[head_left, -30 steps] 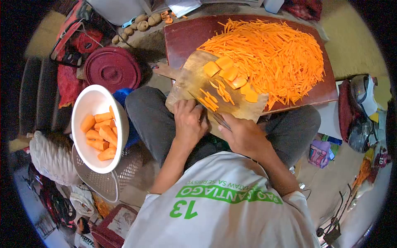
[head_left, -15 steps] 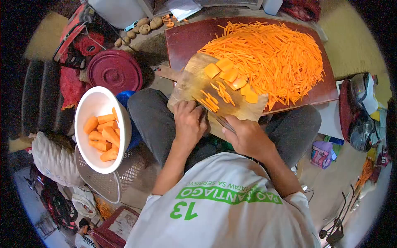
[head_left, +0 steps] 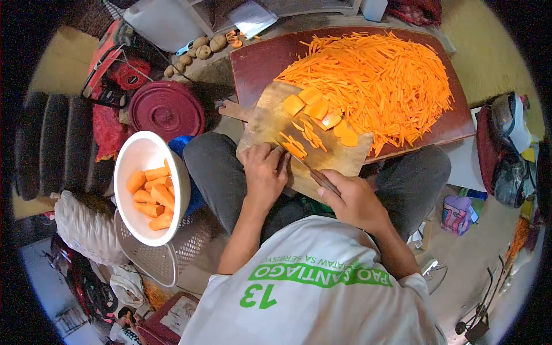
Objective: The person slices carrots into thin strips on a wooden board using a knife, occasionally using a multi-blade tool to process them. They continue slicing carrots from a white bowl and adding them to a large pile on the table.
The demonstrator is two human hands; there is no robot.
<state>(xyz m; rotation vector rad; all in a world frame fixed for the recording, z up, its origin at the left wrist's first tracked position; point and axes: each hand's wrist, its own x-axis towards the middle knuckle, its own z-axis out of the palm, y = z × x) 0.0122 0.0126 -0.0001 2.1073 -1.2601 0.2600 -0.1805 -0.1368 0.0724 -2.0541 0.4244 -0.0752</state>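
My right hand [head_left: 357, 200] grips a knife [head_left: 325, 181], its blade angled down onto a wooden cutting board [head_left: 339, 158]. On the near-left part of the board, my left hand [head_left: 265, 167] has its fingers curled and pressed together beside the blade; what lies under them is hidden. Thin carrot sticks [head_left: 293, 147] lie just beyond the blade, close to the left fingertips. Farther up the board are a few thin carrot slices [head_left: 311, 137] and several thick carrot pieces [head_left: 315, 109]. The board slopes from my lap to a heap of carrot strips [head_left: 385, 86].
The heap covers much of a dark red table [head_left: 253, 66]. At left, a white basin [head_left: 122, 184] holds several peeled carrots [head_left: 163, 196], above a perforated basket [head_left: 144, 250]. A maroon lid [head_left: 167, 112] and several potatoes [head_left: 203, 52] lie beyond it.
The whole view has shifted slightly, moving the basin and lid rightward and down in the picture. Both hands stay at the board, with the knife at a slightly different angle over the carrot sticks.
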